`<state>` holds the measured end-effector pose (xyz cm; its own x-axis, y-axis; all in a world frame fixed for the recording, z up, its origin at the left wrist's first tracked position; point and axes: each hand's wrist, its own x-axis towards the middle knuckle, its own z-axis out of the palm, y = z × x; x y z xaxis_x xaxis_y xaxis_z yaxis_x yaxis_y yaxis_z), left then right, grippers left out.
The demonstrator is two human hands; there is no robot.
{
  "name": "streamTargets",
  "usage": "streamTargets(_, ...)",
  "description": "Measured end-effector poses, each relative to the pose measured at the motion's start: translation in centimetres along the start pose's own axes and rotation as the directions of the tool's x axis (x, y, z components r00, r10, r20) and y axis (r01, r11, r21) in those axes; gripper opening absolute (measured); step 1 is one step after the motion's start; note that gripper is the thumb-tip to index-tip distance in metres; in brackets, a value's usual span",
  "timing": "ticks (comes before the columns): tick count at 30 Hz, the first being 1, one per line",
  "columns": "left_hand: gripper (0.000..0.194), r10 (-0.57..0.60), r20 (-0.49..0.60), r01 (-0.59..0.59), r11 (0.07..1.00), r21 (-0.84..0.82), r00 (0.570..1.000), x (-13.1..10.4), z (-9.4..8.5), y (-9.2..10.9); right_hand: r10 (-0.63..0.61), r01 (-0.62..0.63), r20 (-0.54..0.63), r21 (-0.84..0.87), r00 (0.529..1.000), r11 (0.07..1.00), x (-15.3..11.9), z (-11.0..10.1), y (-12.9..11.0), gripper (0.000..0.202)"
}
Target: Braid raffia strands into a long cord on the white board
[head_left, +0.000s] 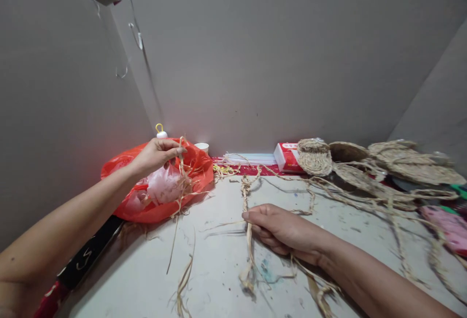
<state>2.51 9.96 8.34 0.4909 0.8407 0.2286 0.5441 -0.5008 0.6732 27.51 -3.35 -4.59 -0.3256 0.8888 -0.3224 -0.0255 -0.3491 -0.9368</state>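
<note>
Above a red plastic bag [202, 182] at the left, my left hand [162, 155] pinches a thin pale straw strand [181, 162], which hangs down over the bag. My right hand [273, 228], at the middle of the table, is closed on a braided straw cord [245, 196]. The braid runs away toward the back of the table, and its loose strands hang below my fingers to a frayed end. Loose straw [184, 281] lies between the two hands, nearer the front edge.
Woven straw pieces [315, 157] and long cords spread over the right side of the table [219, 269]. A red and white packet [287, 156], a white cup [202, 148] and a white-capped bottle [161, 134] stand along the back. Grey partitions [273, 65] enclose the table.
</note>
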Motion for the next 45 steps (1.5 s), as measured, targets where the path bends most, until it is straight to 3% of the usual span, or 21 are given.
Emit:
streamTargets(2, 0.017, -0.041, -0.002, 0.04, 0.972, -0.23, 0.999, -0.3, 0.1, 0.3, -0.001, 0.001, -0.001, -0.007, 1.0, 1.0, 0.0, 0.0, 0.0, 0.042)
streamTargets(4, 0.016, -0.085, 0.024, 0.088, 0.929, -0.359, 0.996, -0.6, 0.4, 0.2, -0.003, 0.003, 0.0, -0.012, 1.0, 1.0, 0.0, 0.1, 0.0, 0.042)
streamTargets(8, 0.015, -0.114, 0.035, 0.116, 0.851, -0.513, 0.993, -1.2, 1.5, -0.1, -0.003, 0.003, 0.001, -0.011, 1.0, 1.0, -0.1, 0.1, 0.0, 0.042)
streamTargets(12, 0.017, -0.072, 0.05, 0.088, 0.777, -0.624, 0.996, -2.4, 2.5, 0.8, -0.009, 0.009, 0.0, -0.004, 1.0, 1.0, -0.1, 0.1, -0.1, 0.042)
streamTargets(15, 0.017, -0.058, 0.047, 0.075, 0.781, -0.62, 0.997, -3.4, 3.1, 1.7, -0.003, 0.003, 0.002, -0.002, 1.0, 1.0, -0.1, 0.1, -0.1, 0.042)
streamTargets(20, 0.012, -0.004, -0.058, -0.024, 0.884, -0.467, 0.998, -4.8, 4.5, 1.7, -0.004, 0.003, 0.012, 0.007, 1.0, 1.0, -0.1, 0.1, -0.2, 0.042)
streamTargets(25, 0.023, 0.046, 0.195, 0.023, 0.941, -0.336, 0.98, -6.5, 6.9, 0.1, -0.004, 0.003, 0.021, 0.021, 1.0, 1.0, -0.1, 0.0, -0.2, 0.042)
streamTargets(28, 0.03, 0.032, 0.348, 0.103, 0.926, -0.363, 0.937, -7.4, 8.0, -0.4, -0.008, 0.007, 0.016, 0.032, 1.0, 0.999, -0.1, 0.0, -0.2, 0.042)
streamTargets(30, 0.033, 0.027, 0.394, 0.147, 0.903, -0.404, 0.919, -7.8, 8.5, -0.5, -0.008, 0.008, 0.015, 0.038, 1.0, 0.999, -0.1, 0.0, -0.2, 0.041)
streamTargets(37, 0.023, -0.149, 0.272, 0.282, 0.777, -0.562, 0.951, -8.1, 9.9, -0.5, -0.011, 0.01, 0.014, 0.053, 1.0, 0.999, -0.1, -0.1, 0.0, 0.041)
streamTargets(41, 0.037, -0.15, 0.302, 0.311, 0.729, -0.61, 0.942, -8.4, 11.0, -0.4, -0.01, 0.009, 0.022, 0.061, 1.0, 0.998, 0.0, -0.2, 0.1, 0.041)
streamTargets(45, 0.035, -0.153, 0.373, 0.361, 0.723, -0.589, 0.915, -8.6, 12.6, -0.2, -0.004, 0.003, 0.019, 0.069, 1.0, 0.998, 0.0, -0.2, 0.0, 0.04)
